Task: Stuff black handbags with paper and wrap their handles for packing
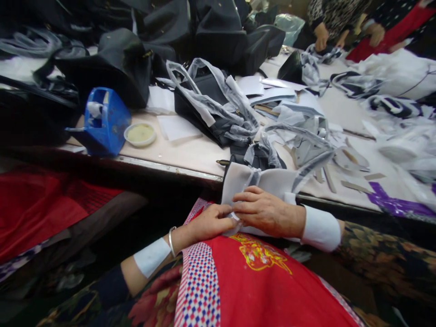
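Observation:
A handbag (pixel 235 180) with a pale grey-white face and a dark side edge leans against the table's front edge, above the lap. Translucent film wraps its handle (pixel 314 170), which arches to the right. My left hand (pixel 214 221) pinches at the lower front of the bag, thumb and fingers closed near a small whitish strip. Over the front of the same bag lies my right hand (pixel 267 212), its fingers bent and meeting the left fingertips. What exactly lies between the fingertips is hidden. Both wrists have white bands, and the left one also a bracelet.
Dark handbags (pixel 218 41) crowd the back of the table. A blue tape dispenser (pixel 105 120) and a shallow dish (pixel 140 135) stand at left. Film-wrapped bags, white papers (pixel 272 93), card strips and purple tape (pixel 397 200) lie rightward. Another person's hands (pixel 322 37) work at the far right.

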`<state>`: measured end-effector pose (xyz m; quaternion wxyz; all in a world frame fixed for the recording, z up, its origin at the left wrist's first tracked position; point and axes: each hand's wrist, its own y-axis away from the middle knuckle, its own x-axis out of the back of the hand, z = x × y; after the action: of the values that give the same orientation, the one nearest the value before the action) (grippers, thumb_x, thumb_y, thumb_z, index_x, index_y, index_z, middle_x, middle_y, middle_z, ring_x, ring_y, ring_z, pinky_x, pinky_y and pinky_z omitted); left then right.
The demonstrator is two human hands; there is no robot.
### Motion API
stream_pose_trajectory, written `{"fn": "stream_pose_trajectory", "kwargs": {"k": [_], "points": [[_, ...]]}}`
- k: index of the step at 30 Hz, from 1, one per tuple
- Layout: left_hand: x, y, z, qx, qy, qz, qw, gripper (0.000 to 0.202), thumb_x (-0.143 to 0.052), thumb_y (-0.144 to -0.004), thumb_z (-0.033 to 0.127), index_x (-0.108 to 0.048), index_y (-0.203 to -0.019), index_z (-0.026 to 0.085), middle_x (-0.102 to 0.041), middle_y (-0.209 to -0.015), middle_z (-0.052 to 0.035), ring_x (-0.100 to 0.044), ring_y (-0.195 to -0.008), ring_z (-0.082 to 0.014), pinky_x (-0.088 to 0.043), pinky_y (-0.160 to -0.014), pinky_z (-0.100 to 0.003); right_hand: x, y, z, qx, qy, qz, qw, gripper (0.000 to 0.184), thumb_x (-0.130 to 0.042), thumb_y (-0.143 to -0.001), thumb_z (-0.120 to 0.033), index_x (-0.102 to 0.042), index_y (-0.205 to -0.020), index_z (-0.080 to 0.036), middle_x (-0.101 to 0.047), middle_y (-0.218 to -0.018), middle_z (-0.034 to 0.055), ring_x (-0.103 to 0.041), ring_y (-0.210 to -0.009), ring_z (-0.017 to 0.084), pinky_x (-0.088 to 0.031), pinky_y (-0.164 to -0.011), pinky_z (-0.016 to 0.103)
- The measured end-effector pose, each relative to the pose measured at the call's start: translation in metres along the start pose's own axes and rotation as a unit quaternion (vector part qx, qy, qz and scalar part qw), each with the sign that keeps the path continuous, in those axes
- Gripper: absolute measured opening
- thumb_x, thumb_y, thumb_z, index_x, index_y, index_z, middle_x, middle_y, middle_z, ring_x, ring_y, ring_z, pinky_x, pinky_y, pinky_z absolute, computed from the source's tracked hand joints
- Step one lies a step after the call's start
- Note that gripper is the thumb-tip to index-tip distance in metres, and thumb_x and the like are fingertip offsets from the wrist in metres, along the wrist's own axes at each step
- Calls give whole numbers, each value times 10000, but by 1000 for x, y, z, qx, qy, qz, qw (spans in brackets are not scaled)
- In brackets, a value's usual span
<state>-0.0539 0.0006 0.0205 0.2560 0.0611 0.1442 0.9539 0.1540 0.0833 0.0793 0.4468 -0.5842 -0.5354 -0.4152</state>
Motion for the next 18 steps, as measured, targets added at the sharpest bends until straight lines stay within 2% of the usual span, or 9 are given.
{"fn": "stream_pose_trajectory", "kwargs": {"k": [7,10,12,14,15,17,18], "points": [[-5,-5,-9,29,13,26,999,376,-613,-860,477,-734,-954,133,-689,-841,-30,-580,-750,-158,-456,-694,-242,-16,15,0,-29,-8,102,994,147,-579,-993,-277,-700,-1032,-204,-729,-1163,45,-564,-1185,237,-384,-980,404],[-10,-7,-8,33,14,37,999,415,-602,-846,513,-715,-945,126,-675,-834,-33,-564,-745,-162,-431,-677,-248,-6,30,-4,-79,-32,137,987,199,-598,-972,-272,-679,-1128,-178,-697,-1238,99,-559,-1213,259,-430,-997,424],[-13,-6,-5,48,5,45,998,453,-598,-829,555,-707,-922,125,-656,-800,-29,-550,-736,-166,-417,-662,-250,7,47,-2,-139,-44,204,968,243,-607,-955,-232,-658,-1183,-166,-674,-1272,131,-563,-1225,257,-452,-1022,431],[-13,-7,-3,66,-8,43,997,515,-581,-826,620,-705,-915,128,-642,-777,-26,-538,-730,-169,-412,-662,-256,22,68,8,-233,-39,305,923,253,-604,-943,-197,-664,-1187,-174,-679,-1248,136,-592,-1194,243,-469,-1030,426],[-13,-8,-3,66,-14,46,997,550,-574,-817,663,-704,-889,134,-631,-761,-24,-530,-726,-169,-415,-667,-259,30,80,16,-290,-34,359,886,240,-606,-934,-197,-680,-1162,-179,-690,-1219,132,-613,-1161,239,-481,-1018,421],[-10,-11,-4,63,-28,48,996,615,-567,-781,744,-715,-864,153,-633,-766,-26,-535,-732,-176,-433,-689,-267,44,105,39,-412,-45,457,787,208,-631,-898,-243,-722,-1072,-175,-725,-1118,121,-656,-1056,245,-517,-951,410],[-9,-13,-4,61,-30,43,997,643,-561,-762,779,-725,-864,166,-633,-764,-24,-539,-732,-179,-440,-691,-269,51,118,51,-471,-71,499,724,209,-649,-867,-275,-737,-1023,-167,-741,-1051,114,-672,-990,248,-533,-902,399]]}}
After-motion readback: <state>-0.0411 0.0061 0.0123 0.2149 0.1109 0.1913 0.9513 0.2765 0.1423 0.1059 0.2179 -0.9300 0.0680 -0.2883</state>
